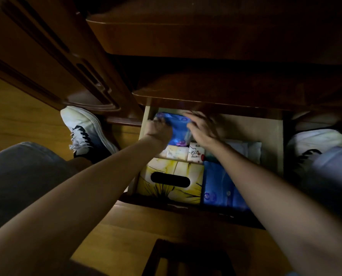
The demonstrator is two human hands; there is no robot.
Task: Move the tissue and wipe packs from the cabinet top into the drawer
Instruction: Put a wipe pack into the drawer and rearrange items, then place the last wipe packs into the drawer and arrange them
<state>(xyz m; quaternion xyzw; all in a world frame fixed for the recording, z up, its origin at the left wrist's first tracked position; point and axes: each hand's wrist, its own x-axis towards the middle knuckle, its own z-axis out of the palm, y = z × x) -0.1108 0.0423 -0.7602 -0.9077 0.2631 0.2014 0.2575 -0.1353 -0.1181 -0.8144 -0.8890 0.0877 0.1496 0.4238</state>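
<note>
The bottom drawer [273, 136] stands pulled out below me. Both hands reach into its far left corner, where a blue wipe pack [178, 126] lies. My left hand [159, 129] grips the pack's left edge. My right hand [203, 126] rests on its right side with fingers spread, blurred. Nearer me lie a yellow tissue box [172, 180] with a dark oval slot, two small pocket tissue packs [195, 152], another blue pack [222, 186] and a pale pack [248, 148]. The cabinet top is hidden.
A closed upper drawer front [226, 92] overhangs the open drawer's back. My white sneakers [86, 130] sit on the wooden floor either side of the drawer. A carved wooden furniture panel [46, 56] stands at the left. A dark stool or frame [186, 257] is at the bottom.
</note>
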